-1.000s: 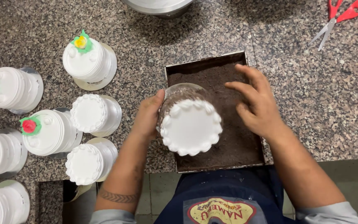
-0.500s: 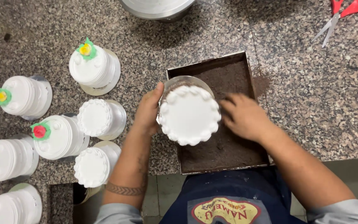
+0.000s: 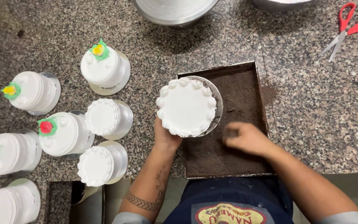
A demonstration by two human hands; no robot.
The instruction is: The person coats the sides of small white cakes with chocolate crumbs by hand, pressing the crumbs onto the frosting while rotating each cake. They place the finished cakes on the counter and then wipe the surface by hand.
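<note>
I looked down on a speckled grey-brown granite counter (image 3: 303, 124), evenly lit, with a seam running from its far edge toward the near edge. Below the near edge, a strip of pale tiled floor (image 3: 349, 186) showed.

Nine small white iced cakes (image 3: 186, 106) are counted, five topped with a sugar flower (image 3: 98, 49); one square tray (image 3: 245, 85) of dark crumbs, one pair of red-handled scissors (image 3: 347, 27) and two metal bowls (image 3: 172, 10) are seen.
</note>
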